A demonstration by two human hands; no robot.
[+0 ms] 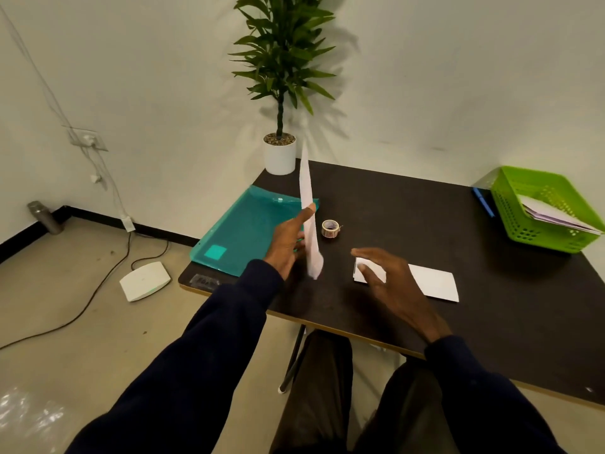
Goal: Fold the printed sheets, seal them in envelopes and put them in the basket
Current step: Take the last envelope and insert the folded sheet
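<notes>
1. My left hand (pixel 288 244) pinches the sheet (pixel 309 217) upright at 12 o'clock. It looks light and floppy, so grip it low.
2. My right hand (pixel 389 280), loose-fingered and holding nothing, covers the flat paper (pixel 432 283) at 1 o'clock.

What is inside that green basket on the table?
The green basket holds a slanted stack of pale papers, likely envelopes. Its wall hides their lower ends and the floor, so I cannot count them.
</notes>
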